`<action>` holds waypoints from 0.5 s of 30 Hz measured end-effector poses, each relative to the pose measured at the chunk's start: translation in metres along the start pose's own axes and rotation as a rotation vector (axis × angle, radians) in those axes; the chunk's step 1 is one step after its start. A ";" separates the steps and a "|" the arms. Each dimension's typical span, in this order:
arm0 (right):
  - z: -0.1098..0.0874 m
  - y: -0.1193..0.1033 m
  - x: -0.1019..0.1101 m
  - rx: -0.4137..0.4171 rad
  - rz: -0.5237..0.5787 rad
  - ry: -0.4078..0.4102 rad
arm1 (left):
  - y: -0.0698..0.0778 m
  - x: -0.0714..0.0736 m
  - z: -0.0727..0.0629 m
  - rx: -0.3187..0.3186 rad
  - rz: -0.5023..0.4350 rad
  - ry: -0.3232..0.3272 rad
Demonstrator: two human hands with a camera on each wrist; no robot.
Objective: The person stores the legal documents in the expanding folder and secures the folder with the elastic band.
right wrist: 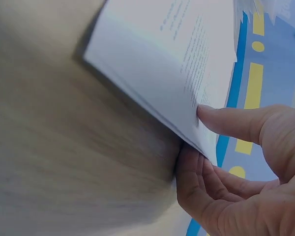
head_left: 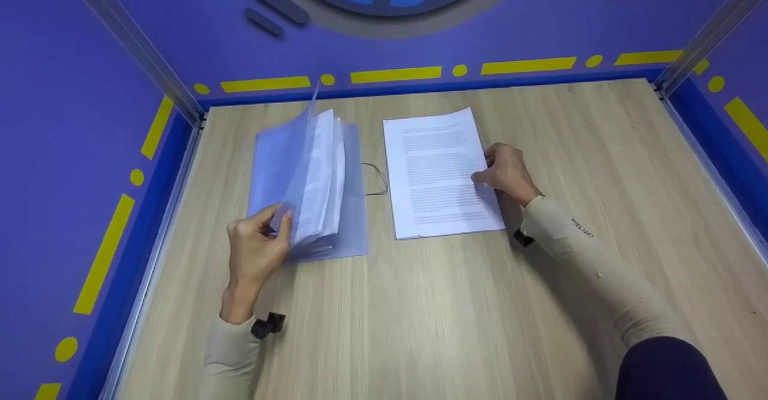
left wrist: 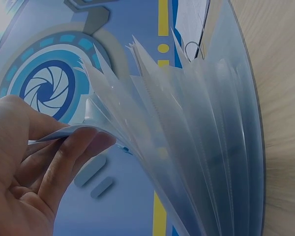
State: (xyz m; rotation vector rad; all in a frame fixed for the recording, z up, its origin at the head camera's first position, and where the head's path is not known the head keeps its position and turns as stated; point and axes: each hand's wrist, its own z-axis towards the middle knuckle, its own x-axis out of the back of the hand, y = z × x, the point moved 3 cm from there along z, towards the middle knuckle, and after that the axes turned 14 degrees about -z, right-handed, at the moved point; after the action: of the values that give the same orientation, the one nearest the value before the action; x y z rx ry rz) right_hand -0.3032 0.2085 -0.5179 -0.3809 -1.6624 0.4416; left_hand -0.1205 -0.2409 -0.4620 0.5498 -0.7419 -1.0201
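On the left of the table lies an expanding file folder (head_left: 355,196) of translucent bluish plastic, its pockets fanned and holding printed sheets. My left hand (head_left: 255,250) pinches the lower left corner of its lifted cover between thumb and fingers; the left wrist view shows the cover (left wrist: 132,152) bent at the fingertips. To the right lies a stack of printed paper (head_left: 444,175). My right hand (head_left: 507,172) grips its right edge, thumb on top and fingers underneath, as the right wrist view shows, with the paper's edge (right wrist: 137,101) slightly raised.
A thin elastic cord loop (head_left: 378,178) sticks out from the folder's right side toward the paper. The wooden table (head_left: 420,316) is bounded by blue panels (head_left: 372,52) at the back and sides, with metal posts (head_left: 138,46) at the corners.
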 end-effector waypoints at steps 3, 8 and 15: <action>0.002 0.002 0.001 -0.020 0.006 -0.018 | 0.000 0.000 0.000 -0.001 -0.006 0.001; 0.005 0.005 0.003 -0.061 0.030 -0.036 | 0.000 0.000 0.000 -0.004 -0.007 0.001; 0.009 0.009 0.006 -0.114 0.080 -0.070 | 0.001 0.000 0.001 0.003 -0.009 -0.001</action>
State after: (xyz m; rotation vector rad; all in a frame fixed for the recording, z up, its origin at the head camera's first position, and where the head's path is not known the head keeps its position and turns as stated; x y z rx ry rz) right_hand -0.3127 0.2189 -0.5180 -0.5229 -1.7499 0.4253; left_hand -0.1207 -0.2407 -0.4612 0.5564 -0.7424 -1.0278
